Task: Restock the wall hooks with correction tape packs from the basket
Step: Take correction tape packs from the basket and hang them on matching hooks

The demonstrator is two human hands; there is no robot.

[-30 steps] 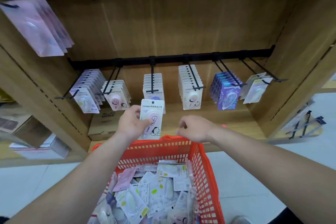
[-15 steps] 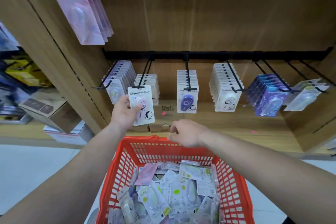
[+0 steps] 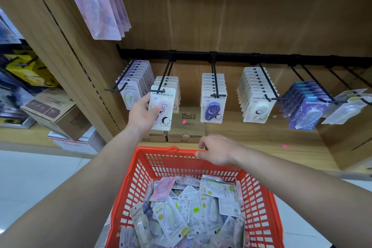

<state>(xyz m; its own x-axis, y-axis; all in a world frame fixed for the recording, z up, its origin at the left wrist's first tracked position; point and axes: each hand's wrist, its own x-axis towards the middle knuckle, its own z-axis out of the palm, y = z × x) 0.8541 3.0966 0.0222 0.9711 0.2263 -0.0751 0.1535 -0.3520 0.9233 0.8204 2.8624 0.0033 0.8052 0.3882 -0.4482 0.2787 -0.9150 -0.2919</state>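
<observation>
Left hand (image 3: 143,116): fingers (image 3: 156,110) pinching a pink correction tape pack (image 3: 163,104) near its left edge, thumb across the blister, card upright with its printed face toward the camera. Lifted within the last half second from below the hook row up to the second hook from the left (image 3: 165,75). Top edge of the card now level with that hook's tip, just in front of the matching packs (image 3: 171,81) already hanging there. Threading of the hang hole over the tip: not discernible. Judged step: seating the hole on the wire, then sliding the card back against the row.

Right hand (image 3: 217,150), below and to the right of the pinching fingers: fingers curled over the far rim of the orange basket (image 3: 161,153), unchanged from the earlier views, apparently steadying it.

Lower again, inside the basket: a loose heap of remaining packs (image 3: 191,207), hence much restocking left.

Right of the fingers, along the black rail (image 3: 231,57): purple packs (image 3: 213,106), white packs (image 3: 258,104), dark blue packs (image 3: 304,104).
</observation>
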